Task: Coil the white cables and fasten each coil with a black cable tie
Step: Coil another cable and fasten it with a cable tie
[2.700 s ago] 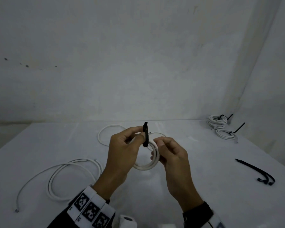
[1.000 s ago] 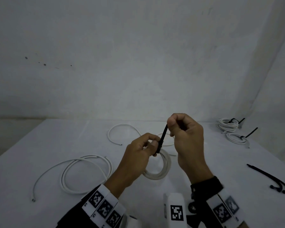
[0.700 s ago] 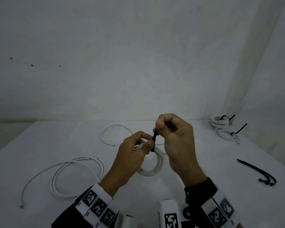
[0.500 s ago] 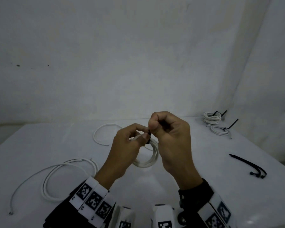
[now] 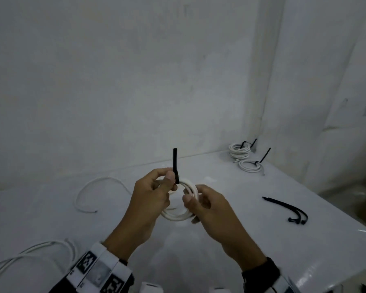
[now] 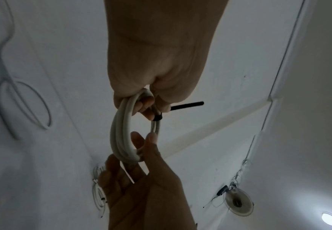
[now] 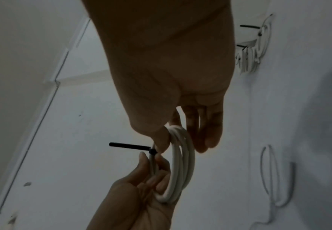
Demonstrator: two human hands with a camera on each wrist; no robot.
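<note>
Since half a second ago the right hand (image 5: 207,206) has let go of the tie (image 5: 175,163) and dropped to the coil's (image 5: 178,216) near side, fingers curled round its strands. Left hand (image 5: 154,195) pinches the coil at the tie's head, above the bench (image 5: 251,240); the tie's tail stands upright. Two tied coils (image 5: 244,158) lie at the far right corner, spare ties (image 5: 287,210) nearer.
</note>
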